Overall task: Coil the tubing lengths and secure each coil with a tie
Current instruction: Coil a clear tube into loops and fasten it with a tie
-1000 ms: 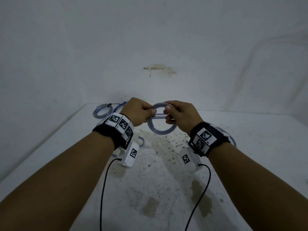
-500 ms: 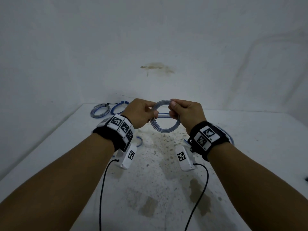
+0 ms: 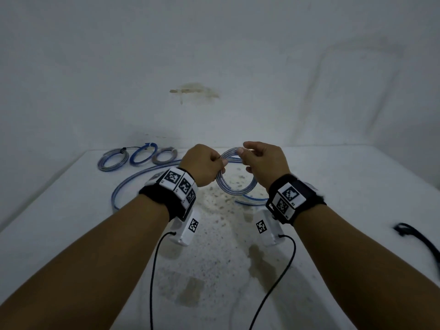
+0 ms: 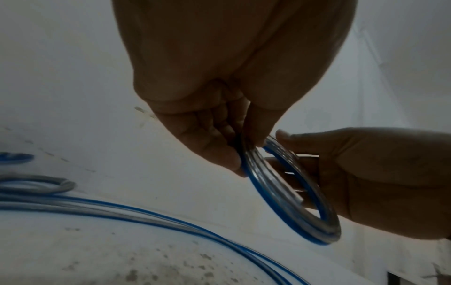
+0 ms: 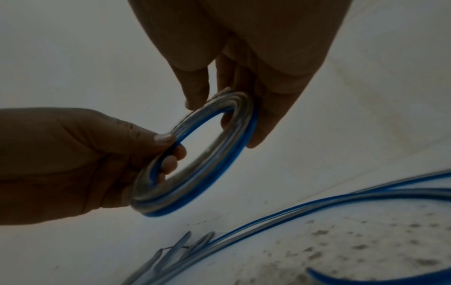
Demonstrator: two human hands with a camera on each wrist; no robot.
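Note:
A small coil of clear tubing with a blue stripe (image 3: 234, 190) hangs upright above the white table (image 3: 345, 186), held between both hands. My left hand (image 3: 221, 163) pinches its left side, thumb on the outer face and fingers curled through the ring (image 4: 240, 154). My right hand (image 3: 241, 152) pinches the top right, thumb in front and fingers behind (image 5: 229, 108). In both wrist views the coil (image 4: 292, 202) (image 5: 207, 164) shows several stacked turns. No tie is visible on it. A loose tubing length (image 3: 123, 186) curves across the table under the hands.
Three small tubing coils lie at the back left by the wall: one (image 3: 112, 159) with a black tie, one blue (image 3: 142, 152), one grey (image 3: 165, 154). Black ties (image 3: 414, 236) lie at the right edge. The table's left edge runs diagonally; its middle is stained.
My right hand has shifted from the coil's right side up to its top. Both hands kept hold of the coil. The view now takes in more of the table's left side.

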